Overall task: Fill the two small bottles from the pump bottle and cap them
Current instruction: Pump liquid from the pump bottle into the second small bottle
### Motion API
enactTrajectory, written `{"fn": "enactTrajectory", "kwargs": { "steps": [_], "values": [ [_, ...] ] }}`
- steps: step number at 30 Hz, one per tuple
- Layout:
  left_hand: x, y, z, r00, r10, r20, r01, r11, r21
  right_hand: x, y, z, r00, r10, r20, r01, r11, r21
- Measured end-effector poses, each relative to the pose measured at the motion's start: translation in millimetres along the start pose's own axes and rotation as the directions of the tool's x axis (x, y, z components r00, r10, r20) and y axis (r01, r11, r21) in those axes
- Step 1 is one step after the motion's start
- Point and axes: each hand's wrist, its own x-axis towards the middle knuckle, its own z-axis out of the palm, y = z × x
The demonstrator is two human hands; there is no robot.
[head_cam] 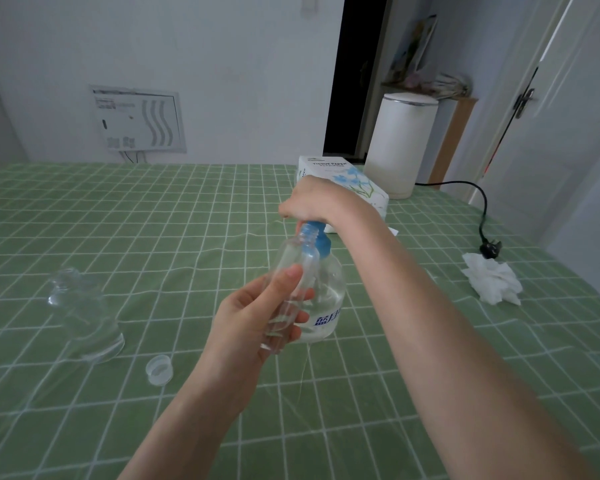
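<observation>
So the left hand has its fingers and thumb wrapped round one small bottle, lifted off the counter and tipped so its open mouth sits right up against the blue spout of the pump bottle. Makes sense to me: bring the neck to the spout and less drips on the cloth.

The right hand is bunched over the top of the pump with the wrist bent down. The fingers look curled round the pump head, though most of them are hidden behind the back of the hand. The pump bottle stands upright on the counter, so the push goes straight down.

I can't tell if any liquid is in the held bottle yet. The other clear bottle stands open well off to the left, with a loose cap lying near it, probably parked for later. A crumpled tissue lies off to the right, handy for spills I guess.
</observation>
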Motion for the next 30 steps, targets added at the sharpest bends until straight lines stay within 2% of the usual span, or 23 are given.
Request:
{"fn": "enactTrajectory", "kwargs": {
  "steps": [4, 17, 24, 30],
  "values": [
    [1, 1, 0, 1.0, -0.003, 0.006, 0.003, 1.0, -0.001, 1, -1, 0, 1.0, 0.016, 0.012, -0.017, 0.998, 0.06],
    [1, -4, -3, 0.999, -0.035, 0.012, 0.034, 0.999, 0.031, 1, 2, 11, 0.997, 0.05, 0.064, -0.056, 0.994, 0.098],
    [1, 2, -4, 0.999, -0.031, 0.038, 0.031, 0.999, 0.011, 6, 4, 7, 0.999, 0.011, -0.032, -0.01, 0.999, 0.034],
    [1, 2, -3, 0.999, -0.02, 0.034, 0.019, 1.0, 0.017, 6, 0, 1, 0.999, 0.029, 0.012, -0.029, 0.999, -0.043]
  ]
}}
